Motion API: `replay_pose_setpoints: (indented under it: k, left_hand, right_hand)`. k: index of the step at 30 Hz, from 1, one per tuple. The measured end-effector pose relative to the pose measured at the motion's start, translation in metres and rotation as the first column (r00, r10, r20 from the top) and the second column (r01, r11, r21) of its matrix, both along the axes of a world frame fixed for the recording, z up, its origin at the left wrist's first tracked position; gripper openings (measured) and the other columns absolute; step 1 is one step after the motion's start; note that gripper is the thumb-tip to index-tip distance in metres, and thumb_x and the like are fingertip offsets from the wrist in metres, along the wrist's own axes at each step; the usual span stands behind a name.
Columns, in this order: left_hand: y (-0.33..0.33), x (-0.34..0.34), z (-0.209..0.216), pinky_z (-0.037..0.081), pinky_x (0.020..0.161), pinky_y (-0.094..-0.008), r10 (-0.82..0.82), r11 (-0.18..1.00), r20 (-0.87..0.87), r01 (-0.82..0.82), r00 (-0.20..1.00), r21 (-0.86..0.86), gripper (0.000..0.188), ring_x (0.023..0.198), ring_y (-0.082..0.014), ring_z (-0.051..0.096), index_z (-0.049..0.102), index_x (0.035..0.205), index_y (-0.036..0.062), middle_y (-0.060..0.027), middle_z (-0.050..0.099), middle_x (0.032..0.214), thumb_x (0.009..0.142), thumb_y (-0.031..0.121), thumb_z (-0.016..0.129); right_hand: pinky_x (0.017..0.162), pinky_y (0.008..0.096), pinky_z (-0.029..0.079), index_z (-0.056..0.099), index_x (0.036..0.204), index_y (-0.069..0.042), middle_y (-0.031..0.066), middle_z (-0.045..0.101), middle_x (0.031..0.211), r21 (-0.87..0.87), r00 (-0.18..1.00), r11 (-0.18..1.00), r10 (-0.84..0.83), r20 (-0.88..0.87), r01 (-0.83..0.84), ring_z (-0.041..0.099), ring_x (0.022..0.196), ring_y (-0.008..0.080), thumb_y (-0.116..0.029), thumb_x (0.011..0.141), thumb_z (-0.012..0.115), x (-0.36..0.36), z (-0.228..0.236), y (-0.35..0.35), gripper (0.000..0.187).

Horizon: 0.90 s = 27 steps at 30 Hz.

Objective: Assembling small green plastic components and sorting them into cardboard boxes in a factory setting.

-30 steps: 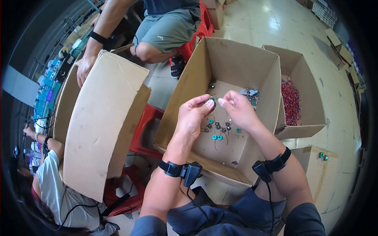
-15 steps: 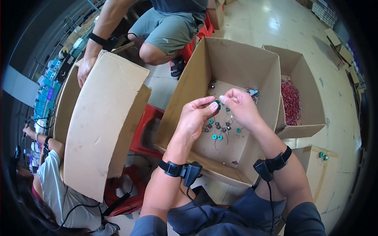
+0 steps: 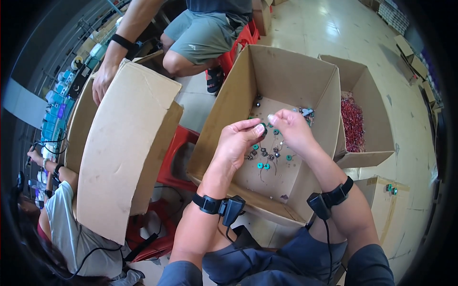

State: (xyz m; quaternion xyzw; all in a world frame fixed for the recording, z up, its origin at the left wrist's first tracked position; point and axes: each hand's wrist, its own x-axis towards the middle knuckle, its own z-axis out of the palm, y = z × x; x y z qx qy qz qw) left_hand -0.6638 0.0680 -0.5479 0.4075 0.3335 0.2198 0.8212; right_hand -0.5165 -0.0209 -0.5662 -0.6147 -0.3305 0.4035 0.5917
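Note:
Over the big open cardboard box (image 3: 291, 62), my left hand (image 3: 237, 142) pinches a small green ring-shaped part (image 3: 263, 127) between thumb and fingers. Close to its right is my right hand (image 3: 294, 129), with thumb and forefinger pressed together and the other fingers curled. Whatever that pinch may hold is too small to make out. Below both hands, on the box floor, lie several teal ring parts (image 3: 266, 167) and dark metallic pieces (image 3: 264, 151), some with thin wires attached. A small cluster of mixed bits (image 3: 306, 112) lies by the box's right wall.
At the right stands a second carton (image 3: 372, 105) with a heap of red wire-like pieces (image 3: 352, 124). Two green parts (image 3: 391, 189) rest on another carton. A tall carton (image 3: 124, 143) and red stools (image 3: 174, 164) stand left. Two co-workers (image 3: 205, 43) sit nearby.
My right fingertips have shifted slightly within the same spot; my left hand keeps its pinch on the green part. The co-worker's hand at the tall carton has moved a little.

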Motion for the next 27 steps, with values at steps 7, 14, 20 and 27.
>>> replay_pose_setpoints:
  k: [7, 14, 20, 27]
  left_hand:
    - [0.003, -0.002, 0.0, 0.055, 0.086, -0.0339, -0.034, 0.999, 0.024, 0.035, 0.999, -0.012, 0.025, 0.09, -0.0192, 0.065, 0.063, 0.11, -0.0038, -0.0108, 0.066, 0.1, 0.086, 0.002, 0.068]
    - [0.005, -0.001, -0.002, 0.056, 0.086, -0.0341, -0.082, 0.996, 0.085, 0.079, 0.993, 0.035, 0.026, 0.089, -0.0194, 0.065, 0.063, 0.11, -0.0036, -0.0112, 0.066, 0.1, 0.086, 0.003, 0.069]
    - [0.003, 0.0, -0.004, 0.055, 0.087, -0.0344, -0.039, 0.999, 0.068, 0.04, 0.997, -0.01, 0.026, 0.09, -0.0193, 0.065, 0.062, 0.112, -0.0041, -0.0113, 0.066, 0.101, 0.087, 0.002, 0.068]
    - [0.005, 0.003, -0.002, 0.055, 0.087, -0.0344, 0.008, 1.0, 0.051, -0.007, 0.999, -0.019, 0.027, 0.09, -0.0193, 0.065, 0.061, 0.112, -0.0054, -0.0105, 0.066, 0.1, 0.087, 0.001, 0.067]
  right_hand:
    - [0.05, 0.0229, 0.035, 0.061, 0.085, -0.004, -0.0041, 0.055, 0.067, -0.097, 0.995, 0.994, -0.045, 0.084, 0.053, 0.043, 0.056, 0.0029, -0.021, 0.096, 0.059, 0.005, 0.0, 0.002, 0.02]
    - [0.054, 0.0287, 0.041, 0.061, 0.087, -0.003, -0.0015, 0.056, 0.066, -0.102, 0.977, 0.992, -0.047, 0.206, 0.069, 0.049, 0.059, 0.0077, -0.026, 0.096, 0.057, 0.001, -0.01, 0.004, 0.025]
    - [0.058, 0.0246, 0.038, 0.057, 0.088, -0.004, -0.0047, 0.051, 0.071, -0.119, 0.963, 0.993, 0.012, 0.268, 0.021, 0.043, 0.063, 0.0049, -0.022, 0.099, 0.054, 0.003, -0.011, 0.004, 0.021]
    - [0.057, 0.025, 0.037, 0.057, 0.084, -0.005, -0.0053, 0.047, 0.068, -0.12, 0.946, 0.987, -0.066, 0.317, 0.109, 0.041, 0.063, 0.0047, -0.023, 0.099, 0.053, 0.003, -0.018, 0.006, 0.023]
